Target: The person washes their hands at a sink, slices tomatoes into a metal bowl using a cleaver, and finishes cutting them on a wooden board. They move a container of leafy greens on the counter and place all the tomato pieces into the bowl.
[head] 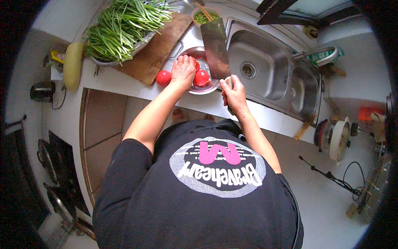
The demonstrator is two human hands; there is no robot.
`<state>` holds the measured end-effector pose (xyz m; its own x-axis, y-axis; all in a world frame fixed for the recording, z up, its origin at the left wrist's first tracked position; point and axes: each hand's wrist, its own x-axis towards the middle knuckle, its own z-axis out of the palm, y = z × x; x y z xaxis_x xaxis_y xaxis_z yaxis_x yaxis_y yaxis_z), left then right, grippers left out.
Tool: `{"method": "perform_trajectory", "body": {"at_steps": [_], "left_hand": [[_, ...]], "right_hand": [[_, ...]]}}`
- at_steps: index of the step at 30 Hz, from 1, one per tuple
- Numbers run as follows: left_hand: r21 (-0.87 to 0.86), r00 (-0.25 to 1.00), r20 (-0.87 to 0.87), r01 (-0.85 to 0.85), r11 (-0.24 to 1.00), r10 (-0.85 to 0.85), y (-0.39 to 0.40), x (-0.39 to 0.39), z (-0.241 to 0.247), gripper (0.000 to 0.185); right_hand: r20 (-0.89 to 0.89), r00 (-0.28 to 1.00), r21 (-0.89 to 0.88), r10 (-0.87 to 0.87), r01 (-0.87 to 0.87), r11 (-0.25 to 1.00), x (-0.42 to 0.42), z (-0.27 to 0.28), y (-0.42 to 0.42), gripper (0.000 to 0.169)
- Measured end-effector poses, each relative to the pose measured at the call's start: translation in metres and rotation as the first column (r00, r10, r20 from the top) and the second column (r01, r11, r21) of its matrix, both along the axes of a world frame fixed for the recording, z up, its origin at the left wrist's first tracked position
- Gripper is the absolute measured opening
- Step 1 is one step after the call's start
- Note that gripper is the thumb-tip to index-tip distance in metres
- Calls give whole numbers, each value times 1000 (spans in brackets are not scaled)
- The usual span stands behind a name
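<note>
My right hand [235, 95] grips the handle of a cleaver [216, 49], its broad blade pointing away from me over the right side of a round metal basin [203, 91]. My left hand [183, 71] lies palm down at the basin's left side, fingers together; what is under the palm is hidden. Right beside its fingers, inside the basin, are a red piece [197, 64] and a peeled-looking tomato [201, 78]. Another whole tomato [163, 78] rests left of my wrist, outside the basin. Whether my left fingers hold anything cannot be seen.
A wooden cutting board [169, 40] lies left of the basin, with a container of green stalks [124, 31] partly over it. Behind the cleaver stands a bowl of green pieces [201, 18] with chopsticks. A double steel sink [261, 59] is at right, a pale long gourd [73, 66] far left.
</note>
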<state>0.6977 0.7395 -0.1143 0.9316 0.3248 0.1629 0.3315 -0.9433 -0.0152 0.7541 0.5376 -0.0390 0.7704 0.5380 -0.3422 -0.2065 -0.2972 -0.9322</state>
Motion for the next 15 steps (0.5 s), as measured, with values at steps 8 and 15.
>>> {"method": "perform_trajectory", "body": {"at_steps": [8,15], "left_hand": [[-495,992,-33,-125,860,125,-5,4,32,47],[-973,947,87,14,231,309,8,-14,28,67]], "right_hand": [[223,972,-91,-71,93,992,-11,-21,0,18],[496,868,-217,15,107,970,-39,-6,0,27]]}}
